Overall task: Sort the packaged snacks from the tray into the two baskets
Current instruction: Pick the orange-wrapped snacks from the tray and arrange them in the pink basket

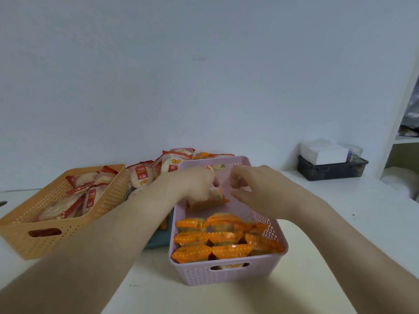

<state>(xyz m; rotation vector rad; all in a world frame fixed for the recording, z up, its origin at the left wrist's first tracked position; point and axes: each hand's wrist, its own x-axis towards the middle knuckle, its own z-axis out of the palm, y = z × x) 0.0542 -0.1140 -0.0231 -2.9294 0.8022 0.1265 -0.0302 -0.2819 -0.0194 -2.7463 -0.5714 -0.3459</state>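
At the centre of the frame, the left hand (192,184) is gripping an orange-wrapped snack packet (216,197) over the far end of the lilac basket (226,276), beyond the orange packets (217,236) lying in it. The right hand (251,189) is hovering just beside, fingers curled; blur is hiding whether it is pinching anything. Red-wrapped snacks (140,176) are waiting on the teal tray (158,242), with others filling the orange basket (108,198) at left. As I judge it, a careless release is risking the packet slipping over the far rim, back onto the tray.
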